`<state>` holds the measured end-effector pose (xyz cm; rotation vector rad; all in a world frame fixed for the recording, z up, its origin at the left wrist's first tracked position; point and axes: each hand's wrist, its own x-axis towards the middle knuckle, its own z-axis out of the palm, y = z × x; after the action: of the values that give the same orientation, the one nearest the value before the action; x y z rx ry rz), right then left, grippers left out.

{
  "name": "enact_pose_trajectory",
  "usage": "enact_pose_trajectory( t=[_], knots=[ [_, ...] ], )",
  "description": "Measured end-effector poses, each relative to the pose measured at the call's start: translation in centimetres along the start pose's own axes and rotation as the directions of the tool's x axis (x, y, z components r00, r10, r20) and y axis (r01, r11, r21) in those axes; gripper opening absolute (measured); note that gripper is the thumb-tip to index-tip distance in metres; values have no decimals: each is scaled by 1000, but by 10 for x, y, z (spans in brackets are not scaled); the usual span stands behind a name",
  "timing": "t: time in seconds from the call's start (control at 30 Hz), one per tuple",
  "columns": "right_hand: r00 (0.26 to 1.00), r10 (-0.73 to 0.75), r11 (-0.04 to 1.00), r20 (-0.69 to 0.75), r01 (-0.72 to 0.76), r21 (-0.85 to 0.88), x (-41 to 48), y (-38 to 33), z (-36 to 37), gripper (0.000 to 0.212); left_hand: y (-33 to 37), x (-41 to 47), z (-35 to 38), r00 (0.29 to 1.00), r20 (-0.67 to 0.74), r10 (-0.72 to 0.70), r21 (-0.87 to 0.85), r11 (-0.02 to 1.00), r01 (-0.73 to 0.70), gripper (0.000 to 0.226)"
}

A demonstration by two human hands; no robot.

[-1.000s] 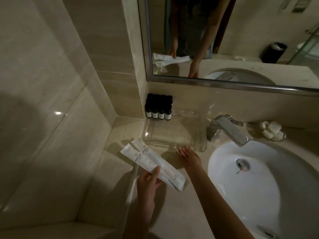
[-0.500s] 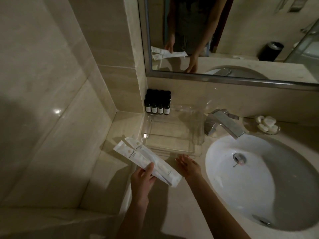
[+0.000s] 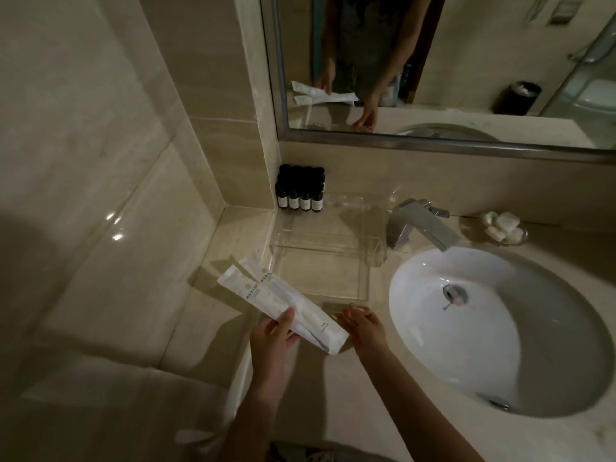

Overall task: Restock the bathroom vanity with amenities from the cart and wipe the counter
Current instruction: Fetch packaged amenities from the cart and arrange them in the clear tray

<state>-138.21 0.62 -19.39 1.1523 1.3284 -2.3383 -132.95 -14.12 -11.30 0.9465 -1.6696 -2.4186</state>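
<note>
The left hand [image 3: 271,338] comes up from six o'clock with its forearm almost vertical, palm turned up, thumb laid across the top of two long white packets [image 3: 263,295] and fingers curled beneath. It pinches them near their lower ends, so they fan out toward ten o'clock above the counter [image 3: 333,395], just left of the clear tray [image 3: 320,278]. The right hand [image 3: 366,328] enters from five o'clock on a slanting forearm, palm down and fingers straight and relaxed, holding nothing. Its fingertips lie at the tray's near rim, at that tray's six o'clock, but whether they touch it cannot be told. The two hands sit side by side, apart, with the packets' lower corner between them. Small dark bottles [image 3: 300,195] stand bunched at the tray's eleven o'clock corner, the faucet [image 3: 423,225] is at its two o'clock, and the white basin [image 3: 466,328] is at the right hand's three o'clock.
</note>
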Motion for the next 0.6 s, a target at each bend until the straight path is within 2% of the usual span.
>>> enact_pose_trajectory(
  t=[0.23,0.53,0.6],
  knots=[
    [999,-16,997,-27,14,-77,-20,12,-11,13,-3,-9,-1,1000,-4,3,5,1000,-3,20],
    [997,12,995,-82,-21,-102,-22,18,-13,17,-2,-16,-5,1000,0,24,-1,1000,-24,20],
    [993,-37,973,-109,11,-229,-22,18,-15,16,-1,-17,-6,1000,-8,19,-1,1000,-19,19]
  ],
)
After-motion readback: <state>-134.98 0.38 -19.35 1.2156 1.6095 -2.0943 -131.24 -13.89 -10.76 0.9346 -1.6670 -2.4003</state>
